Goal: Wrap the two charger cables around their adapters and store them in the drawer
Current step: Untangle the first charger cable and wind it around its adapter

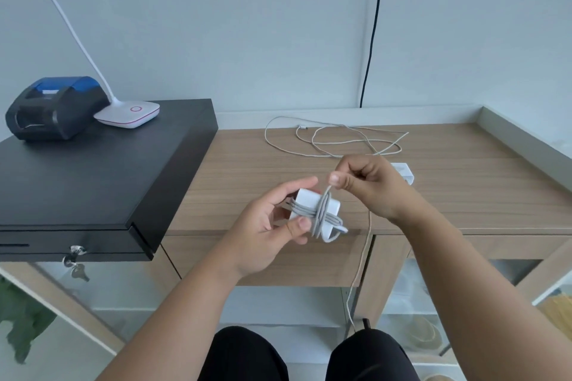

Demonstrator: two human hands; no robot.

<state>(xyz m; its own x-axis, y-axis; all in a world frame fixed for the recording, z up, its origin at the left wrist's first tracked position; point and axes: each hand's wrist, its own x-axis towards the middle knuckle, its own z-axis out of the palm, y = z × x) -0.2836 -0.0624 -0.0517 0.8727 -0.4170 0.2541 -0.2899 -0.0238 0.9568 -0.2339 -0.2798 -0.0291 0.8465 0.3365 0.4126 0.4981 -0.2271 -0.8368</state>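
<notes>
Left hand [272,226] grips white square charger adapter [312,206] with grey cable [323,216] wound crosswise around it, held above front edge of light wooden desk [464,195]. Right hand [368,185] pinches that cable's free end just above adapter. 2nd white adapter [405,173] sits on desk behind right hand, its loose beige cable [334,139] sprawled further back. Wooden drawer [309,260] below is closed.
</notes>
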